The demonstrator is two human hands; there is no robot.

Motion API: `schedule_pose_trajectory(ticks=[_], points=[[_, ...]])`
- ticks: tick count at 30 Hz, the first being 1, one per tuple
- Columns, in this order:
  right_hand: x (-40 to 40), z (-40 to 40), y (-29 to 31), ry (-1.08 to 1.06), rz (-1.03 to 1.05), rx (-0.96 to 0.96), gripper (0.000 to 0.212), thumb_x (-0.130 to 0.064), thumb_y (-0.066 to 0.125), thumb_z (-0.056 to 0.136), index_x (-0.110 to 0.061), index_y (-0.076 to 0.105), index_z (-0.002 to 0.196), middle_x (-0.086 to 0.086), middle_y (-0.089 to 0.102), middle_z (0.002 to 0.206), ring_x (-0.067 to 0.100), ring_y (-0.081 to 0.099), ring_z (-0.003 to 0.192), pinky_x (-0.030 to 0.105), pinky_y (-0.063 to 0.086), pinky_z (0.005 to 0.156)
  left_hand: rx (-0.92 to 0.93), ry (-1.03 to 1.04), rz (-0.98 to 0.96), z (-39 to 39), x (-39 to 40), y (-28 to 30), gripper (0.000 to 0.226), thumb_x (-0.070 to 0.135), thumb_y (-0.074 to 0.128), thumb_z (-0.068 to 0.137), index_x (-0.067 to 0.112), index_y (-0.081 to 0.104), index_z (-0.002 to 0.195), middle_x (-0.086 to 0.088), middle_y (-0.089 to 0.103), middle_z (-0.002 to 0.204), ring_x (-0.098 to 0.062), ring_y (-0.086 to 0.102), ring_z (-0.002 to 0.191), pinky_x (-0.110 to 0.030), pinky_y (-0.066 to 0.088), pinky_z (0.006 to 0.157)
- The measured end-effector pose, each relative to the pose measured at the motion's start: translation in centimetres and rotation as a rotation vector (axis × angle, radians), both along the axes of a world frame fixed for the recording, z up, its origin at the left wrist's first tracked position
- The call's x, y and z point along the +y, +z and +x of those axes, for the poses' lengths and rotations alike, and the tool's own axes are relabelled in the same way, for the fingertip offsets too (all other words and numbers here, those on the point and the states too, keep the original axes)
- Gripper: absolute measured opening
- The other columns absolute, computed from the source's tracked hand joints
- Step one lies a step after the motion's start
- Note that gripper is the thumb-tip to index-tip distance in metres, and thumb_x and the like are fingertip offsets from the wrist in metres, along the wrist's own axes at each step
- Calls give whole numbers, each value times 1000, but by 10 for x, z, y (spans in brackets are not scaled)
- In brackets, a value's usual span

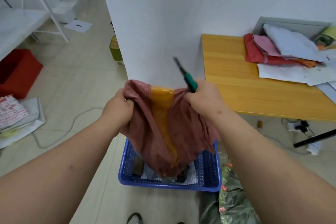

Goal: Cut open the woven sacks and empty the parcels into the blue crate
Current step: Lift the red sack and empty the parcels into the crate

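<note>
A reddish-brown woven sack point(189, 132) with a strip of yellow tape down its middle hangs upside down over the blue crate point(207, 174) on the floor. My left hand point(118, 109) grips the sack's upper left corner. My right hand point(205, 96) grips the upper right corner together with a green-handled knife point(185, 76), whose dark blade points up and away. Several parcels point(154, 173) in grey and white wrapping lie in the crate under the sack's open mouth.
A yellow table point(245, 87) at the right carries a pile of folded sacks point(283, 49). A green patterned sack point(231, 198) lies right of the crate. At the left stand a red box point(18, 71), flat bags and a white cable on the floor. A white wall corner rises just behind the crate.
</note>
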State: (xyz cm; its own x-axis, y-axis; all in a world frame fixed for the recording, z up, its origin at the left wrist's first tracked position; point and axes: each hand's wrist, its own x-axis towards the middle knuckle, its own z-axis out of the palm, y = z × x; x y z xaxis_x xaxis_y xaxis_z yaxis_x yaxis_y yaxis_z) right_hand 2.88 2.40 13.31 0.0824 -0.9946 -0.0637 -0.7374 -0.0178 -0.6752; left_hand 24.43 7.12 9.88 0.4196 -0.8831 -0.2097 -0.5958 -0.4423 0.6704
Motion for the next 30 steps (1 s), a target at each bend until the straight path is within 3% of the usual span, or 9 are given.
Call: schedule_pose_trajectory(ticks=[3,5,8,11,15,19,23,27,30], points=[[4,2,1,-46,-70,-44,18,-29,62,89,-18,55,76,1,59,70,26,56,71,34,41,60,249,105,-28,-3,2,2,34,11,40,89,25,58,114,-12,65,104,-24,57,82,-33,46,67],[7,6,5,-80,-134,-142,17,-31,62,90,-19,57,78,2,61,73,26,57,73,36,43,63,355,84,-112,-8,1,7,38,8,45,87,31,59,114,-9,68,100,-26,64,88,-36,53,73],[13,17,7,42,-75,-150,23,-28,64,88,-25,50,70,0,58,70,27,58,74,34,44,64,447,-136,-158,-18,-2,19,68,1,55,90,48,43,139,11,67,111,-13,66,102,-32,53,91],[13,28,14,20,-146,-256,25,-24,65,86,-28,49,67,-2,58,71,26,58,75,36,45,67,462,-417,-86,-29,1,29,88,-6,65,84,48,32,145,27,59,114,1,61,102,-20,50,92],[14,29,18,111,-41,-333,13,-16,68,84,-27,62,82,-10,62,75,14,61,77,32,50,73,405,-287,-120,-34,2,31,36,4,77,79,27,70,107,1,73,99,-19,68,101,-38,53,96],[14,7,4,73,77,-332,36,-20,76,77,-26,63,111,-9,67,99,12,63,93,27,50,83,434,-75,-244,-27,-3,39,9,15,76,82,14,74,91,-4,74,92,-18,70,91,-41,54,94],[19,2,-8,27,155,-146,19,-13,66,79,-25,54,70,-4,56,64,22,56,68,29,40,56,484,-150,-322,-30,-10,59,12,16,77,83,14,75,95,-6,75,97,-22,70,98,-43,55,94],[7,4,12,-144,-129,-305,20,-9,60,80,-24,52,68,-2,56,65,21,54,63,32,39,56,530,-148,-508,-19,-18,71,33,3,73,81,23,68,107,1,73,105,-14,69,102,-35,53,97],[4,7,15,-25,-6,-235,24,-9,63,78,-23,51,64,2,57,63,25,57,62,39,44,57,407,-266,-404,-14,-14,67,62,-4,70,79,34,54,125,17,66,109,-1,64,99,-16,49,92]])
